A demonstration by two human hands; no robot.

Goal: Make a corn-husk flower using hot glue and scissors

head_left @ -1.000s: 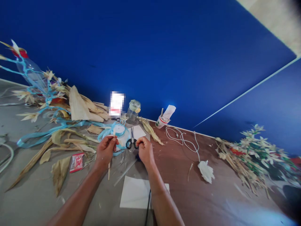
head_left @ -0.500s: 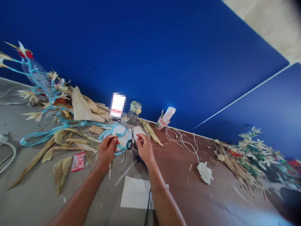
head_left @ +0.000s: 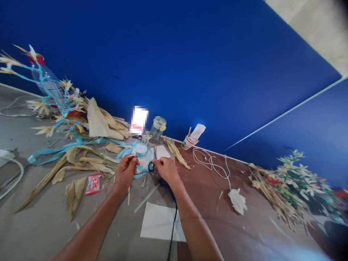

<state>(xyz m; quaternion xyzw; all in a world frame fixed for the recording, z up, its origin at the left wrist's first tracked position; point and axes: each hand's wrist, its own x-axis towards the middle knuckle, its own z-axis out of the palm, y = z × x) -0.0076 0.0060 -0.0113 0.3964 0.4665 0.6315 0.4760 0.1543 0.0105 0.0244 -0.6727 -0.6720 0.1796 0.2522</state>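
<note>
My left hand (head_left: 125, 171) is closed in a pinch, with a small pale strip (head_left: 131, 156) at its fingertips. Facing it, my right hand (head_left: 168, 169) has thumb and forefinger drawn together; what they hold, if anything, is too small to make out. Black-handled scissors (head_left: 151, 166) lie just under the right fingertips and are partly covered by that hand. Whether the fingers touch them I cannot tell. Behind the left fingers is a roll of light blue ribbon (head_left: 141, 149), with loose blue ribbon around it.
Dried husks (head_left: 74, 195) and a red packet (head_left: 92, 184) lie at left. Blue-stemmed husk flowers (head_left: 65, 108) lean by a plastic bottle (head_left: 51, 81). A lidded jar (head_left: 157, 130), a paper cup (head_left: 188, 142), a white cable (head_left: 214, 165) and white flowers (head_left: 299, 177) are farther off.
My right hand has shifted left toward the left hand, now covering more of the scissors. The left hand keeps its pinch on the pale strip. The whole view has moved slightly.
</note>
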